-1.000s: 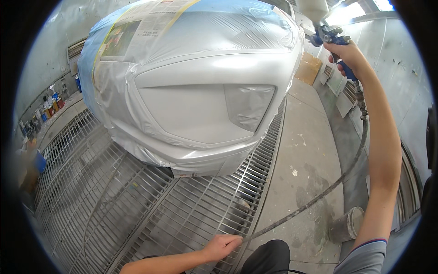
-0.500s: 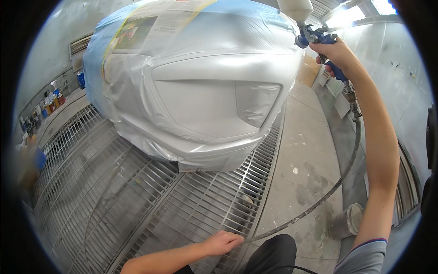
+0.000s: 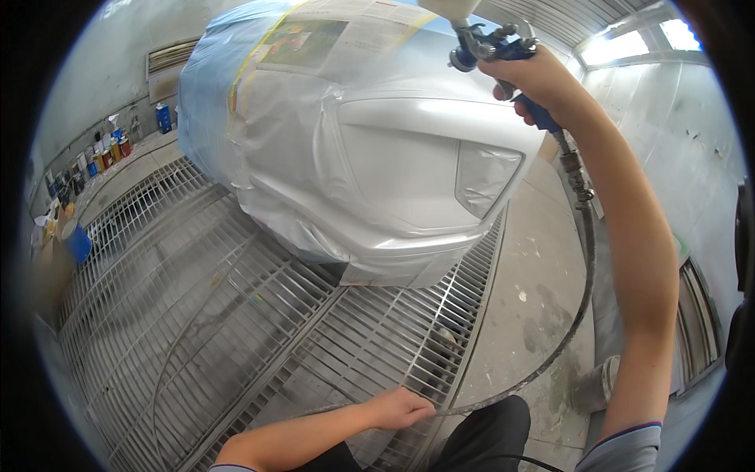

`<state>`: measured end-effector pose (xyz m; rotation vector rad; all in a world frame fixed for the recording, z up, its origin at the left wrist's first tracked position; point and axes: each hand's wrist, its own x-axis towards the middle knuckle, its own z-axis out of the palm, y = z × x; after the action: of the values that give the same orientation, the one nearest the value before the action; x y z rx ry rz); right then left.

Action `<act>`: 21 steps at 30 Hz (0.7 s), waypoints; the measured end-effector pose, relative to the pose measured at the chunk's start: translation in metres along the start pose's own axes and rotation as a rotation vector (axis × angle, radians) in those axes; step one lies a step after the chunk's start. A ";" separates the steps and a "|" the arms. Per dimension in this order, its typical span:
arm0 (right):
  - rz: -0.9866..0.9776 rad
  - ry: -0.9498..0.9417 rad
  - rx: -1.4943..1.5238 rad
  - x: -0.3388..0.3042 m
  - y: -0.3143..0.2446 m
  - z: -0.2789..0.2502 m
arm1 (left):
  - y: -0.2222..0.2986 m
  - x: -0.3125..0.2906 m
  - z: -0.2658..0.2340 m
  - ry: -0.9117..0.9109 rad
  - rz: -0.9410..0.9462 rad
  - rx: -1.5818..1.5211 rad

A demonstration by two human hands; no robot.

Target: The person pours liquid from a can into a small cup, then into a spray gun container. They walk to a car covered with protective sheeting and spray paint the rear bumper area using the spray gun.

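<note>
Sweeping leftward since a second ago, my right hand (image 3: 535,79), closed around the blue spray gun (image 3: 495,47), now carries it over the masked silver car bumper (image 3: 393,181), while my left hand (image 3: 397,409) grips the air hose (image 3: 574,315) low, suggesting another pass.

Right hand (image 3: 528,79) raised far right, closed round blue-handled spray gun (image 3: 495,49), nozzle toward silver car panel (image 3: 409,157). Masking paper and plastic film (image 3: 314,47) cover the car's upper part. Air hose (image 3: 582,259) drops from the gun, curves across concrete floor (image 3: 527,307) to left hand (image 3: 399,409), which grips it near, over metal floor grating (image 3: 220,307). Cans on far-left shelf (image 3: 102,153)
</note>
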<state>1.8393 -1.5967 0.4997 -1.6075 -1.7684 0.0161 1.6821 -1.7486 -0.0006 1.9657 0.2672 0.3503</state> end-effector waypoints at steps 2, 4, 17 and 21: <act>-0.038 -0.035 0.044 -0.005 -0.016 0.019 | 0.006 -0.008 -0.005 -0.013 -0.040 0.024; -0.069 -0.058 0.063 -0.005 -0.030 0.039 | 0.009 -0.014 -0.009 -0.018 -0.065 0.035; 0.041 -0.209 0.275 -0.027 -0.017 0.065 | 0.019 -0.019 -0.017 -0.049 -0.119 0.121; 0.130 -0.104 0.296 -0.025 0.027 0.020 | 0.022 -0.008 -0.013 -0.053 -0.093 0.123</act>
<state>1.8504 -1.6033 0.4601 -1.5223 -1.6454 0.4109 1.6701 -1.7493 0.0233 2.0727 0.3518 0.2252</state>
